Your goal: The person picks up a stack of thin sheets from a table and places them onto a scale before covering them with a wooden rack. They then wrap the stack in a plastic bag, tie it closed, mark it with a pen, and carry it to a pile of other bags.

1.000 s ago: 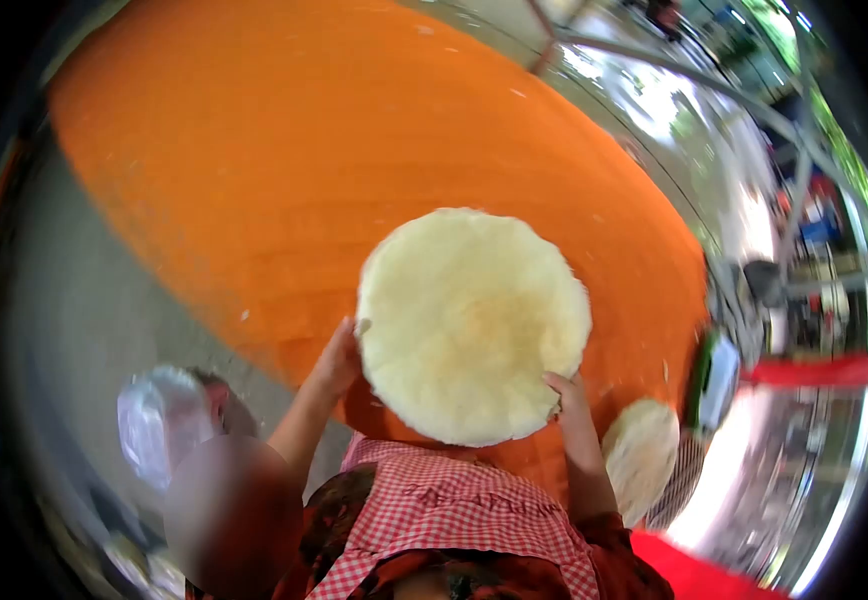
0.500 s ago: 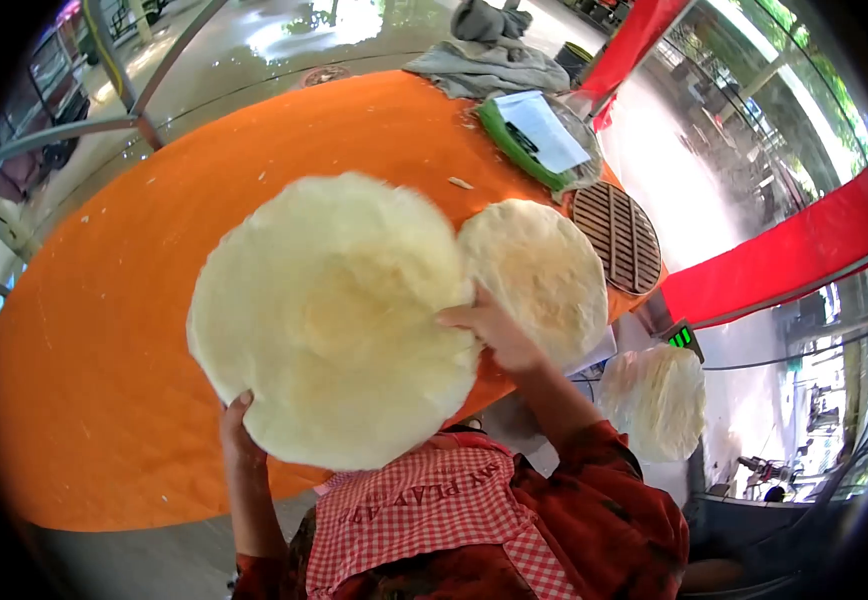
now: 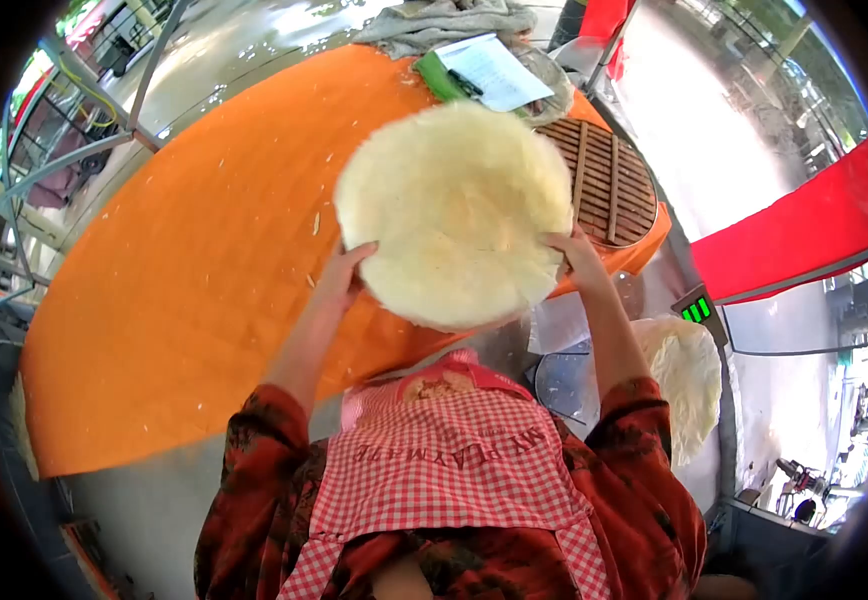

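Pale cream, round, thin flatbread sheet (image 3: 454, 210) is held up in the air between two bare hands, above a wide worktop covered in orange cloth (image 3: 194, 300). The left hand (image 3: 342, 280) cups the sheet's lower left edge, and its fingers seem to curl under the rim, though their tips are hidden. The right hand (image 3: 576, 255) grips the lower right edge in the same way, thumb side showing, fingers closed lightly on the rim. The sheet is stretched nearly flat and tilted slightly toward the camera, with a darker, thinner patch near its middle.

Behind the sheet, partly covered by it, lies a round brown slatted wooden rack (image 3: 609, 180) at the far right end of the worktop. Beyond that are a green-edged clipboard with white paper (image 3: 489, 70) and a crumpled grey cloth (image 3: 444, 20). Low on the right, off the worktop, a second pale flatbread (image 3: 689, 375) rests near a small device with a green digital display (image 3: 696, 308). The person wears a red and white checked apron (image 3: 449, 460) over dark red patterned sleeves.

Judging from the thinness of the sheet, handling it well would mean keeping both hands opposite each other, supporting the rim with spread fingers rather than pinching, and keeping the tension even so the thin centre does not tear or sag.
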### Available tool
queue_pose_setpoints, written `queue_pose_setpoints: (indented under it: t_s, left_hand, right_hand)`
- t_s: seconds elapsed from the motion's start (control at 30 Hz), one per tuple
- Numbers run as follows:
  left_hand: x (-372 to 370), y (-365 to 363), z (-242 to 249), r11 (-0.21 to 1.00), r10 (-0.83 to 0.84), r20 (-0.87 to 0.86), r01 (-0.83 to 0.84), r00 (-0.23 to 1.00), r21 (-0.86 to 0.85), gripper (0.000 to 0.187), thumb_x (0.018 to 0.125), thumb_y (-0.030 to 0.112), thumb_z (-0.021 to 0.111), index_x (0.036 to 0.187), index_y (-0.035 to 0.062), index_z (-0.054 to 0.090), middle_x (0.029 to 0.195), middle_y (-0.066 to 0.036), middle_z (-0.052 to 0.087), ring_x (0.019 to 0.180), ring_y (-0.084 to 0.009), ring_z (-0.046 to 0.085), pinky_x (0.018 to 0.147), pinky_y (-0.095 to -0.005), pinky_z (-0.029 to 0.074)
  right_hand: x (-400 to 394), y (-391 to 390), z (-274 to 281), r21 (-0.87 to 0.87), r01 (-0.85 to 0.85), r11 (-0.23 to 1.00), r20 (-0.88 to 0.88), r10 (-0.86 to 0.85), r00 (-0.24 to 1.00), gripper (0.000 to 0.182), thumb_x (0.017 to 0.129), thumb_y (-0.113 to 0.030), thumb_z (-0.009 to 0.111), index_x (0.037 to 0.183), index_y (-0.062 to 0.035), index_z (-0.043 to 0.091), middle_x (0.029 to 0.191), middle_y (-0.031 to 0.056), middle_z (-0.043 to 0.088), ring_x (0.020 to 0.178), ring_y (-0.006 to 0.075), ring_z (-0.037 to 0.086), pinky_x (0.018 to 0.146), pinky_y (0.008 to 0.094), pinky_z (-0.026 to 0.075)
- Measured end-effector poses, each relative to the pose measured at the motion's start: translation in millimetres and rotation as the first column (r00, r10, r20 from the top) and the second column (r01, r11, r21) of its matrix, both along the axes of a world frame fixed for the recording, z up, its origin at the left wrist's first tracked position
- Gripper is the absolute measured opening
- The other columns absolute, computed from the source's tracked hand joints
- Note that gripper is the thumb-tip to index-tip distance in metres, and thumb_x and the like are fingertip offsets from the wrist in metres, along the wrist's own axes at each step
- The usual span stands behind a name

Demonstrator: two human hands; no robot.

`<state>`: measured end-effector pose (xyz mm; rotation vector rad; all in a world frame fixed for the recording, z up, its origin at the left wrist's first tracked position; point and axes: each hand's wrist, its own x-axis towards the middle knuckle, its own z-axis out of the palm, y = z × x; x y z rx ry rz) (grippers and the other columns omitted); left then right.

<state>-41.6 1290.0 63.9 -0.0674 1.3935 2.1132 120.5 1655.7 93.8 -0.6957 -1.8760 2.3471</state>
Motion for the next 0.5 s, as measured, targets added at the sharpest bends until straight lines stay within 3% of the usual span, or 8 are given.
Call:
queue_pose_setpoints:
  t_s: [0.03, 0.07, 0.17, 0.3, 0.5]
  left_hand:
    - [-2.5, 5.6, -25.8, 0.990, -0.037, 0.098, 0.050, 0.995, -0.132, 0.076, 0.075, 0.017, 0.076, 0.138, 0.0036, 0.036, 0.125, -0.013, 0.055, 0.111, -0.0253, 0.057, 0.088, -0.0433, 0.051]
    - [-2.0, 8.1, -32.4, 0.987, -0.028, 0.052, 0.036, 0.998, -0.157, 0.073, 0.077, 0.017, 0.074, 0.137, 0.0024, 0.035, 0.126, -0.014, 0.054, 0.112, -0.0263, 0.056, 0.090, -0.0444, 0.051]
    - [-2.4, 7.6, -30.9, 0.977, -0.039, 0.048, 0.048, 0.998, -0.206, 0.068, 0.081, 0.016, 0.072, 0.136, 0.0012, 0.035, 0.127, -0.015, 0.054, 0.112, -0.0269, 0.057, 0.091, -0.0458, 0.051]
    - [-1.6, 11.1, -22.8, 0.974, -0.035, 0.093, 0.055, 0.995, -0.219, 0.066, 0.081, 0.014, 0.071, 0.135, 0.0005, 0.035, 0.127, -0.014, 0.054, 0.112, -0.0265, 0.057, 0.091, -0.0453, 0.051]
    - [-1.3, 10.7, -29.4, 0.986, -0.026, 0.044, 0.033, 0.999, -0.165, 0.070, 0.078, 0.012, 0.073, 0.137, 0.0039, 0.036, 0.124, -0.013, 0.056, 0.108, -0.0258, 0.059, 0.084, -0.0416, 0.053]
  right_hand:
    - [-0.7, 4.9, -37.5, -0.070, 0.039, 0.997, -0.068, -0.044, 0.997, 0.056, 0.077, -0.003, 0.066, 0.130, -0.0018, 0.049, 0.115, 0.0089, 0.063, 0.098, 0.0182, 0.064, 0.081, 0.0305, 0.053]
    - [-1.4, 9.4, -74.1, -0.142, 0.069, 0.987, -0.135, -0.088, 0.987, 0.056, 0.076, -0.003, 0.067, 0.130, -0.0017, 0.049, 0.114, 0.0088, 0.063, 0.096, 0.0189, 0.064, 0.078, 0.0304, 0.053]
    - [0.0, 14.3, -54.5, -0.156, -0.032, 0.987, -0.091, 0.018, 0.996, 0.056, 0.075, -0.002, 0.068, 0.128, -0.0002, 0.050, 0.110, 0.0094, 0.065, 0.091, 0.0199, 0.066, 0.074, 0.0305, 0.054]
    - [-10.9, 18.1, -46.0, -0.098, 0.026, 0.995, -0.120, -0.038, 0.992, 0.054, 0.074, -0.001, 0.069, 0.124, 0.0016, 0.051, 0.108, 0.0100, 0.065, 0.087, 0.0196, 0.066, 0.073, 0.0311, 0.055]
    - [-13.9, 12.5, -40.7, -0.136, 0.047, 0.990, -0.124, -0.064, 0.990, 0.057, 0.073, 0.003, 0.069, 0.127, -0.0003, 0.052, 0.114, 0.0075, 0.064, 0.100, 0.0190, 0.063, 0.087, 0.0321, 0.051]
